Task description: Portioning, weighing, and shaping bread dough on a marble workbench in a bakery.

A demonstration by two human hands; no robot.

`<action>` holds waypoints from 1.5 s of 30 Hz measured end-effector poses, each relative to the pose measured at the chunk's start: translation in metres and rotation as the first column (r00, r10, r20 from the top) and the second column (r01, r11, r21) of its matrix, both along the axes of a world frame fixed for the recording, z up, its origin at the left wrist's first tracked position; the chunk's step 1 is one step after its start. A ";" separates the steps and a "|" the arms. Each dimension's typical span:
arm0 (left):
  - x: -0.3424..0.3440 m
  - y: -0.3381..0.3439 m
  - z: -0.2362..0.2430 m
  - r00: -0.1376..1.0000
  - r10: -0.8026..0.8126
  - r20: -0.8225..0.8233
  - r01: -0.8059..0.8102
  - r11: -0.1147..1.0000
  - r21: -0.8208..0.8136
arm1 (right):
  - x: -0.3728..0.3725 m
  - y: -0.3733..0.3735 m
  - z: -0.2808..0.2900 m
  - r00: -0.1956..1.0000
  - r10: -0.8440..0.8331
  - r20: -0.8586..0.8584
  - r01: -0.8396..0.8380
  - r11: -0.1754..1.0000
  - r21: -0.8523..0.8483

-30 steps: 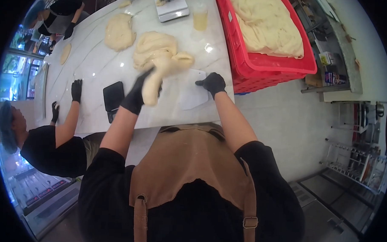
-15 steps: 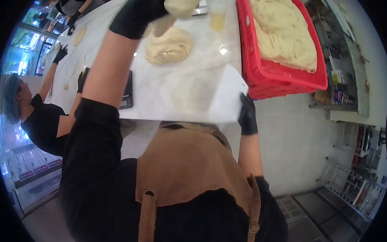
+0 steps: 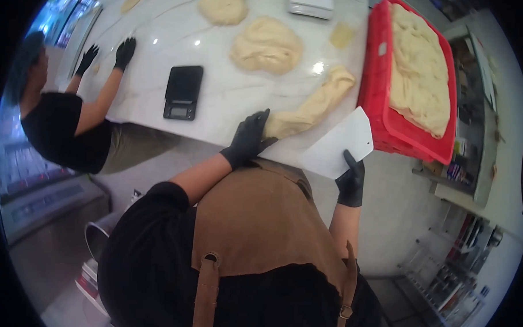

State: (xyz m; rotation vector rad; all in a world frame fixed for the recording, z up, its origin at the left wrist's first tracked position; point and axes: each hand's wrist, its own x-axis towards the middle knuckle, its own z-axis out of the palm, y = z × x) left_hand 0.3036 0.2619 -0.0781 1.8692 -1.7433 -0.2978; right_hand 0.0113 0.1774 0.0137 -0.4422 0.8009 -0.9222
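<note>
My left hand (image 3: 248, 137), in a black glove, is closed on the near end of a long strip of pale dough (image 3: 312, 105), which stretches diagonally across the marble table (image 3: 215, 87). My right hand (image 3: 350, 181), also gloved, grips a white plastic scraper (image 3: 340, 143) at the table's front edge, just right of the strip. Beyond them sits a rounded mound of dough (image 3: 265, 45). A black scale (image 3: 183, 91) rests to the left of my left hand.
A red crate (image 3: 378, 130) full of dough (image 3: 420, 71) borders the table's right side. Farther back are another dough piece (image 3: 224, 3), a silver scale (image 3: 310, 4) and a yellowish container (image 3: 341, 33). A co-worker (image 3: 52, 124) works at the left, both gloved hands on the table.
My left hand swung up with the dough, then came down near the front edge, where the dough now lies lengthened. My right hand moved rightward and toward me, lifting the scraper.
</note>
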 end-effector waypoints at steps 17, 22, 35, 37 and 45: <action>0.179 0.117 0.006 0.894 0.340 0.290 -0.375 0.924 0.071 | 0.112 -0.016 0.015 0.855 -0.046 -0.516 -0.122 0.950 -0.287; 0.203 0.128 -0.022 0.940 0.219 0.262 -0.244 0.967 0.066 | 0.146 -0.004 0.027 0.845 -0.094 -0.526 -0.010 0.982 -0.191; 0.257 0.077 -0.011 0.805 0.588 -0.075 -0.593 0.801 -0.081 | 0.105 -0.029 0.030 0.414 -0.266 -0.871 -0.232 0.894 -0.383; 0.237 0.063 -0.007 0.815 0.579 -0.034 -0.572 0.812 0.113 | 0.093 -0.033 0.025 0.412 -0.239 -0.880 -0.281 0.885 -0.371; 0.151 0.021 -0.015 0.912 0.408 0.037 -0.391 0.895 -0.213 | 0.052 -0.019 0.022 0.584 -0.042 -0.811 -0.440 0.823 -0.359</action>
